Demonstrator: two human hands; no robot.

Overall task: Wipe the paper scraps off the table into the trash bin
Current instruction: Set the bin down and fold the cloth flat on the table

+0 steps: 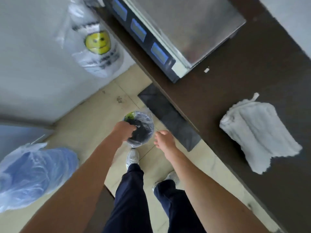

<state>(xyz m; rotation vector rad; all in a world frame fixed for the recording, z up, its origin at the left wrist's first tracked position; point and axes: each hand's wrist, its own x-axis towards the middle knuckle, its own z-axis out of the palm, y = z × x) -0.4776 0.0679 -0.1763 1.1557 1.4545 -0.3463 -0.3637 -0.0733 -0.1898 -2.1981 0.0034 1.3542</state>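
Note:
A small round trash bin point(143, 130) lined with a clear bag stands on the tiled floor beside the dark brown table point(235, 84). My left hand point(125, 131) grips the bin's near-left rim. My right hand point(164, 140) hovers to the right of the bin, fingers spread and holding nothing. A white cloth point(257, 133) lies crumpled on the table at the right. One small white paper scrap point(206, 70) rests on the table near the corner of a metal appliance.
A steel appliance point(176, 31) with blue panels sits on the table's far end. A white bag with a yellow smiley point(96, 42) hangs on the wall. A bluish plastic bag point(33, 174) sits at the left. My shoes point(133, 157) stand just behind the bin.

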